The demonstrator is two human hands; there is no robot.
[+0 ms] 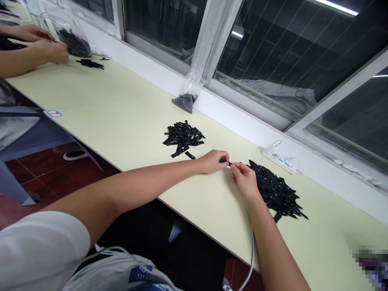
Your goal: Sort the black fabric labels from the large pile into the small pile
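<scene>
Black strip [224, 161] between fingers of 2 hands [216, 161]

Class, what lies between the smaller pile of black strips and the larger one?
The left hand and right hand, holding a small black piece, as the head view shows.

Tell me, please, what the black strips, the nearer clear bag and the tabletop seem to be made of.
The black strips look like matte fabric tape, being flat and dull, though thin rubber is possible. The nearer bag looks like glossy plastic film: see-through, wrinkled and catching light. The tabletop is probably smooth laminate, from its even pale yellow; painted board is possible.
</scene>
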